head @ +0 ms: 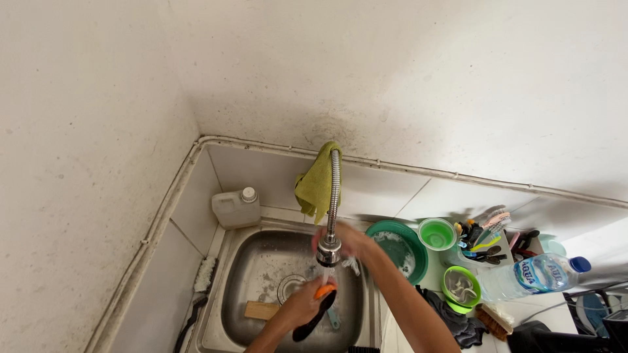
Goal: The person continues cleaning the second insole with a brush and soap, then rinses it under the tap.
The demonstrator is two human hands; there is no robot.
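Blur and the faucet head (pixel 328 251) hide much of the right hand (pixel 347 240), so whether its grip is clenched or loose cannot be told; it sits just behind the spout. Below it, the left hand (pixel 302 302) has its grip wrapped around an orange-and-black utensil (pixel 316 312), whose dark end points down from the fingers, over the steel sink (pixel 230 307). Both forearms are cut off by the lower edge. A green cloth (pixel 316 183) hangs above.
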